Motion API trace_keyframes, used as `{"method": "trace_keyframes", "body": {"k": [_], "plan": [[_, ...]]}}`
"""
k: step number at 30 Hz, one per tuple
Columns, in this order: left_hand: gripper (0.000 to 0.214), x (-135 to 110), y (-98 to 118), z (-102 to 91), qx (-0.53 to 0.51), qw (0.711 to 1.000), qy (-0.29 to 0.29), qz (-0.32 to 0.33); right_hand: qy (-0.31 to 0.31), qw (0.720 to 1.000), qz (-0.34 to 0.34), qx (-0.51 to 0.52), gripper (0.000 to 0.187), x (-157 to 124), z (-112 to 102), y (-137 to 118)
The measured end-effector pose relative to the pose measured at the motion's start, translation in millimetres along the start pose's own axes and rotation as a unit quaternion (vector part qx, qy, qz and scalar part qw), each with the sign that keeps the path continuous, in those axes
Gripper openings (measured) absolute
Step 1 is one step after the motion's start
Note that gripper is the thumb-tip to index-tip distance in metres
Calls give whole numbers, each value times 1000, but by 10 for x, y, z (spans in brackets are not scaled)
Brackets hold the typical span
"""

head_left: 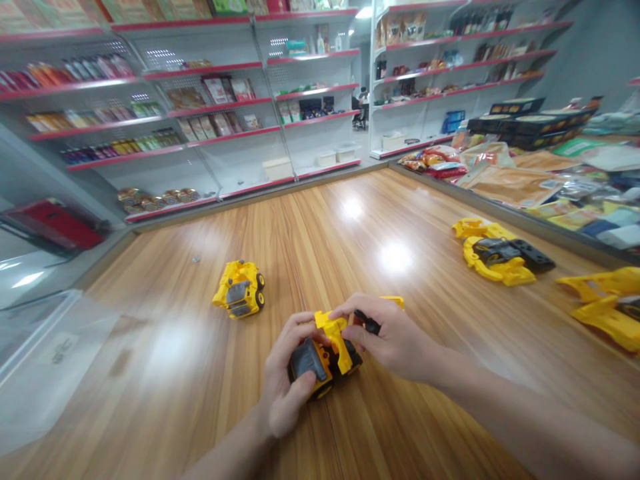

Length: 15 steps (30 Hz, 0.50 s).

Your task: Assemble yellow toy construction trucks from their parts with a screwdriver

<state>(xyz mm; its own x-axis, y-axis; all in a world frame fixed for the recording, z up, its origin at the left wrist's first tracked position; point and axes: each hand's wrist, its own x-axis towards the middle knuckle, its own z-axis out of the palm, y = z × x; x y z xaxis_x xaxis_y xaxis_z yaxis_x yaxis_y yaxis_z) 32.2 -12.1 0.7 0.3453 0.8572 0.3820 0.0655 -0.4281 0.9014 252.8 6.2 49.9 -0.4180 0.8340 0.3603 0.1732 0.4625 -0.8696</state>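
Observation:
My left hand (290, 377) is wrapped around a yellow and black toy truck (310, 363) just above or on the wooden table; its thumb lies along the side of the dark cab. Fingertips of my right hand (383, 333) pinch a yellow toy part (340, 343) over the truck's rear end. Between the right thumb and fingers shows a small black piece (367, 322), whose kind I cannot make out. Another yellow piece (395, 302) peeks out behind the right hand. To the left, a second yellow toy truck (240, 290) with black wheels sits apart from both hands.
On the wooden table (300, 247), yellow and black toy parts (495, 257) lie at the right, with more yellow parts (605, 303) at the edge. A clear plastic box (45, 373) stands at the left. Packaged goods (525, 180) lie beyond the right rim; stocked shelves (240, 130) stand behind.

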Motion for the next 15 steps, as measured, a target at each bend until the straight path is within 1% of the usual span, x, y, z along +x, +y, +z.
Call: {"method": "trace_keyframes", "body": {"k": [3, 5, 7, 10, 13, 15], "plan": [[42, -11, -29, -15, 1, 1000, -6, 3, 4, 995, -80, -64, 15, -9, 3, 42], [42, -21, -41, -22, 1, 1000, -13, 6, 9, 989, -117, -86, 15, -18, 13, 67], [41, -27, -40, -20, -6, 1000, -22, 8, 14, 986, -133, -103, 16, -28, 26, 76], [41, -29, -23, -5, -13, 999, -43, 12, 5, 984, -134, -119, 17, -41, 36, 59], [41, -30, -19, 3, -3, 998, -50, 23, -21, 981, -142, -132, 27, -52, 38, 41], [41, -32, -24, -2, 4, 998, -53, 27, -31, 976, -161, -147, 33, -59, 38, 42]]}}
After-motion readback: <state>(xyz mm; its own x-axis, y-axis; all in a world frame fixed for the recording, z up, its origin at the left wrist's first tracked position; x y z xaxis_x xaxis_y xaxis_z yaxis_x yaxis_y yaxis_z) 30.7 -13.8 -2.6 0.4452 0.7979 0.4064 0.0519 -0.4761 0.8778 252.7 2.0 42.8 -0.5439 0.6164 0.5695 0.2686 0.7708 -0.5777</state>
